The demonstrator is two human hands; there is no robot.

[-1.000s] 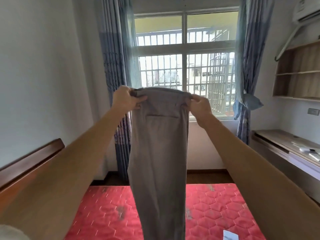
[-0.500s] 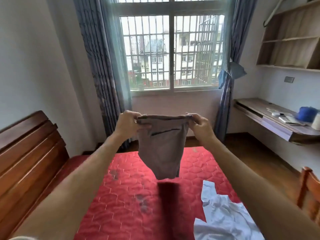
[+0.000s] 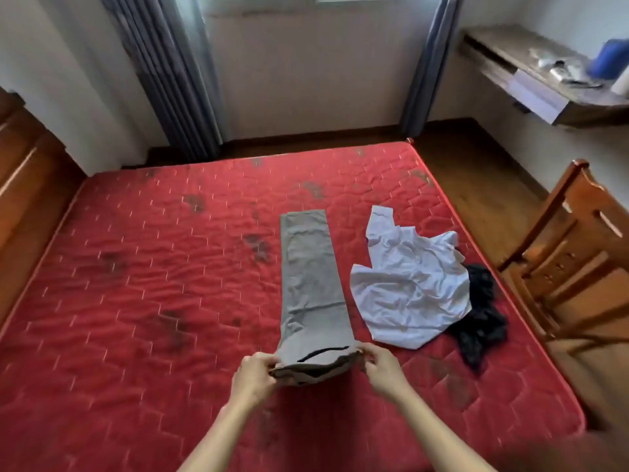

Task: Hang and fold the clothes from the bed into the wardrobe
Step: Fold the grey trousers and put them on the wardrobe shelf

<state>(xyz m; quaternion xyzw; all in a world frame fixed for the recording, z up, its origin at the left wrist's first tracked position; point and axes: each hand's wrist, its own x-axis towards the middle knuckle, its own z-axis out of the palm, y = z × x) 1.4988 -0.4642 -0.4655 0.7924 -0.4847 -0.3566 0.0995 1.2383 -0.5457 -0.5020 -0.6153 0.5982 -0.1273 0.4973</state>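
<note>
Grey trousers are laid lengthwise on the bed, approx. mid-mattress and a bit to the right, with the legs stretched toward the far wall and the waistband at the near end. The waistband's left corner is pinched by the left grip, fingers & thumb curled on the fabric. The right corner is pinched the same way by the right grip. The waistband end seems held slightly off the red quilted mattress, while the legs lie flat. Just beside the trousers, to the right, a crumpled white shirt is spread, not touching them. A black garment is bunched against the shirt's right edge, near the mattress side. A wooden headboard is seen at far left and a wooden chair at right, next to the bed. A wall-mounted table carries a blue object & blurred small items. Blue-grey curtains hang on the far wall.
</note>
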